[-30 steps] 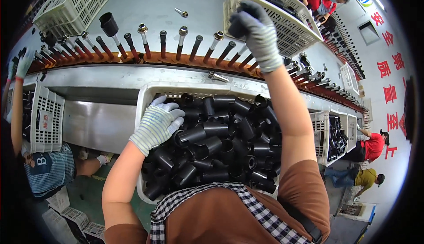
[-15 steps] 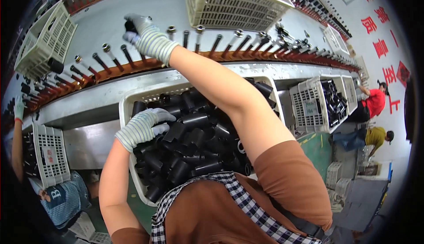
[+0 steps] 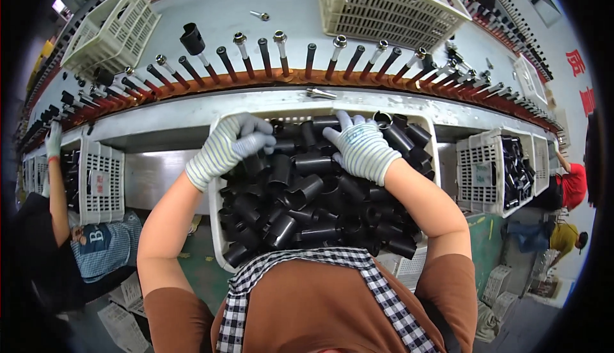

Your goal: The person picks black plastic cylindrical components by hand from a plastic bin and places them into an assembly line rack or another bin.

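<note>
A pale plastic crate [image 3: 217, 225] in front of me holds many short black tubes [image 3: 307, 193], some with cut-out ends. My left hand [image 3: 233, 145], in a striped knit glove, is at the crate's far left corner. Its fingers are curled together over the tubes, and what they hold, if anything, is hidden. My right hand [image 3: 364, 145], gloved alike, lies on the tubes at the far side, thumb and fingers apart, touching them. Beyond the crate, a black slotted sleeve [image 3: 192, 38] sits tilted on top of one upright rod in the row.
A long row of rods [image 3: 310, 59], some metal-tipped, runs along the bench. A loose metal fitting [image 3: 320, 93] lies on the near ledge, another [image 3: 259, 15] on the bench top. White crates [image 3: 390, 7] stand on the bench. A co-worker's gloved hand [image 3: 54, 141] is at far left.
My right hand has come back from the rods into the crate. The black sleeve near it is now on a rod, let go. My left hand stays at the crate's left; the view has shifted.
</note>
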A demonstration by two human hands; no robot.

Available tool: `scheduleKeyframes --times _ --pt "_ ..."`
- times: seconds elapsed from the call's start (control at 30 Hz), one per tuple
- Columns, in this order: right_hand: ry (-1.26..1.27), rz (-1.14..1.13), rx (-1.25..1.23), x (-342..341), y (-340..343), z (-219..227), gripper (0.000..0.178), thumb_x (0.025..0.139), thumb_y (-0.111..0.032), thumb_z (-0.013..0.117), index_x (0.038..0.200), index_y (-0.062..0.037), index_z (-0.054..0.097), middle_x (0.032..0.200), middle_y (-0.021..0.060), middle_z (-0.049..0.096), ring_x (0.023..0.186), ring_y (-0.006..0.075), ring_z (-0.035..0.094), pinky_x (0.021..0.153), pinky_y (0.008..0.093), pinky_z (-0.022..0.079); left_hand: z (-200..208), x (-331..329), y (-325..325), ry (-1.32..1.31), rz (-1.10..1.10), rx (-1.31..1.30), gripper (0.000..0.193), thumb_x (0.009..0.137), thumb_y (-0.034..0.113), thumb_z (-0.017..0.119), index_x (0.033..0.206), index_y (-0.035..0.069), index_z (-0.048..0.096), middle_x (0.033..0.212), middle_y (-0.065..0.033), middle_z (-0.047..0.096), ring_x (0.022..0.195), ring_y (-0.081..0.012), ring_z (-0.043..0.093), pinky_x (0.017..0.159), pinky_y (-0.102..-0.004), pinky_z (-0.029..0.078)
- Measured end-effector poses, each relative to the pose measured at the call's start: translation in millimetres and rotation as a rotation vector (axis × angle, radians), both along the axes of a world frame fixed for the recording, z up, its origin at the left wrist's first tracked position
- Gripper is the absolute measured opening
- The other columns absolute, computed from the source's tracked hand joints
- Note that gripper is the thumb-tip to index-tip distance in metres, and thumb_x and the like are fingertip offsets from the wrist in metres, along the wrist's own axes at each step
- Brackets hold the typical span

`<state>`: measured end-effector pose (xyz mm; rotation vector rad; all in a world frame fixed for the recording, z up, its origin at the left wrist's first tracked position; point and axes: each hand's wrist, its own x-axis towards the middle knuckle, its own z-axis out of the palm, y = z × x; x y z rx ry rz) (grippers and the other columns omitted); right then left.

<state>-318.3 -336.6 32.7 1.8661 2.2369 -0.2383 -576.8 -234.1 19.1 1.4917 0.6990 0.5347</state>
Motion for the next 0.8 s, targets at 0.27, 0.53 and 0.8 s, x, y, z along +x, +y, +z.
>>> scheduleKeyframes --times 0.27,0.53,0.8 --pt "0.12 -0.201 -0.051 68.6 -7.7 3.7 0.046 0.078 -0.011 0.06 0.12 0.0008 0.049 0.109 0.0281 0.055 0.092 0.0415 0.062 0.081 0.0454 0.051 38.4 39.8 -130.2 -0.173 -0.438 -0.271 0.052 0.093 0.05 0.05 0.117 0.004 0.06 0.12 -0.0159 0.055 0.105 -0.0205 0.058 0.09 -0.0349 0.047" --pt "0.193 0.018 0.153 142.5 -25.8 -1.1 0.037 0.078 -0.024 0.064 0.109 -0.0049 0.059 0.095 0.0164 0.064 0.092 0.035 0.061 0.081 0.044 0.049 20.7 75.2 -143.3 -0.076 -0.74 -0.016 0.047 0.076 0.035 0.076 0.108 0.004 0.062 0.122 -0.0146 0.053 0.113 -0.0294 0.053 0.097 -0.0393 0.042" --pt "0.072 0.075 -0.028 156.4 -34.9 -22.1 0.058 0.078 -0.03 0.067 0.122 0.0015 0.047 0.095 0.019 0.065 0.091 0.0328 0.064 0.079 0.0421 0.05 26.7 167.4 9.8 -0.524 0.327 -0.001 0.027 0.079 0.014 0.044 0.093 -0.001 0.061 0.09 -0.0149 0.067 0.086 -0.0241 0.065 0.078 -0.0351 0.054"
